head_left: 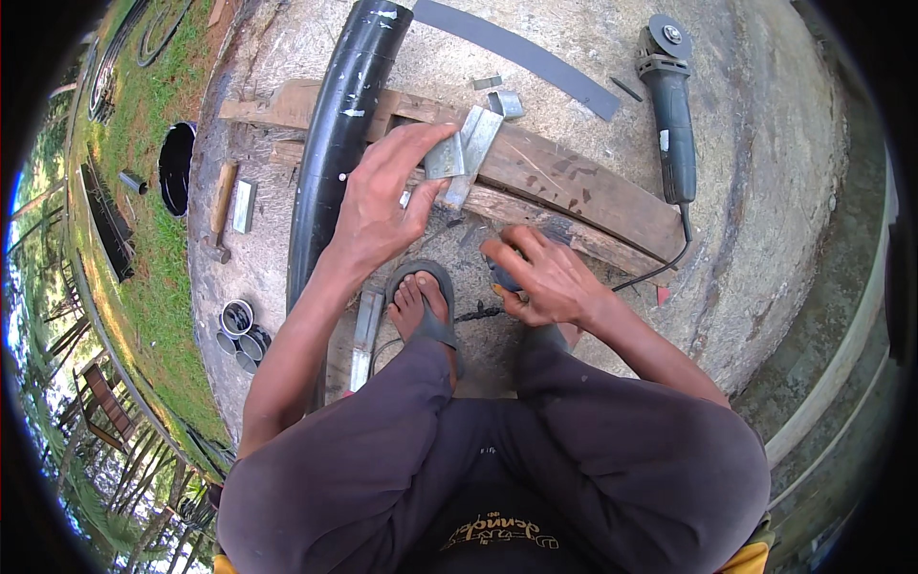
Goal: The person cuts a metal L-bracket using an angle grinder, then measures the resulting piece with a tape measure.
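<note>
Rough concrete slab (755,249) fills most of my view, with grass (158,287) along its left side. At the fingers of the left hand (387,187), I have a short metal piece (444,159) pinched between the thumb on its near edge and the fingertips on its far one. It sits above the wooden planks (593,187), beside a longer metal strip (481,139) that lies slanted across them. The right hand (543,277) has its fingers curled around a dark rounded object (501,265), low over the near side of the planks; my camera sees mostly knuckles there, so I cannot tell what kind of thing it is.

For room, I read the left side as tight: a long black pipe (335,163) runs just beside that wrist. To the right I get bare concrete between the planks and the slab's far edge, though a black cable (684,251) curves in near the right hand. Both feet stand close below.

As for pose, the left forearm reaches up and inward with the back of the hand toward me; the right one comes in from the lower right, wrist bent, knuckles up. Farther out I see an angle grinder (669,120) at upper right, a curved grey strip (526,55) at the top, and a hammer (222,206) lying left of the pipe.
</note>
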A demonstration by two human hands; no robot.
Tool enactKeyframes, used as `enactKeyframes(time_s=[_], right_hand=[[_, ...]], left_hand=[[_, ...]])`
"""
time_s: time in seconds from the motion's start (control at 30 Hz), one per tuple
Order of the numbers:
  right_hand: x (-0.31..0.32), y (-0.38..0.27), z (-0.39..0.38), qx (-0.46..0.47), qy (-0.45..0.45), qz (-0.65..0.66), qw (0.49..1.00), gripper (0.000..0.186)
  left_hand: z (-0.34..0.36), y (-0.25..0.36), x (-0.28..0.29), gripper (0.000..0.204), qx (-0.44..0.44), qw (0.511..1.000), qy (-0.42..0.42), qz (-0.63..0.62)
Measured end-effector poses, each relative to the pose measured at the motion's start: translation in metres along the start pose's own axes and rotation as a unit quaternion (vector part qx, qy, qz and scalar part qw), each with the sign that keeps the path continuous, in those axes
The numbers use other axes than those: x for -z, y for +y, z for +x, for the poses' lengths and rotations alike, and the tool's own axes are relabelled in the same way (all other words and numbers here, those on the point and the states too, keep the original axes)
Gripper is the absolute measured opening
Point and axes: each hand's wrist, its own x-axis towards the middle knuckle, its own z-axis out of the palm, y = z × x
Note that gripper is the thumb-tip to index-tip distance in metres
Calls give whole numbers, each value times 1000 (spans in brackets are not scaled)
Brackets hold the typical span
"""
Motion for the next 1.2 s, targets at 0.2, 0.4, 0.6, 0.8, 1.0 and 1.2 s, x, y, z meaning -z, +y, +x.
enactKeyframes(time_s=[0.2, 0.4, 0.6, 0.8, 1.0, 1.2], right_hand=[[-47, 18, -3, 57, -71, -121, 988, 56], [-43, 18, 4, 72, -36, -121, 989, 50], [-48, 7, 0, 98, 5, -156, 983, 47], [-44, 5, -9, 65, -94, -182, 977, 47], [-12, -23, 18, -25, 100, -116, 988, 57], [-11, -2, 53, -65, 188, -180, 963, 62]], left_hand=[[44, -26, -21, 58, -111, 991, -37, 63], [66, -39, -29, 52, -151, 980, -76, 108], [73, -41, -27, 47, -175, 968, -83, 162], [78, -45, -21, 56, -118, 974, -169, 94], [40, -48, -35, 58, 49, 993, -13, 107], [12, -30, -45, 58, 127, 987, 54, 88]])
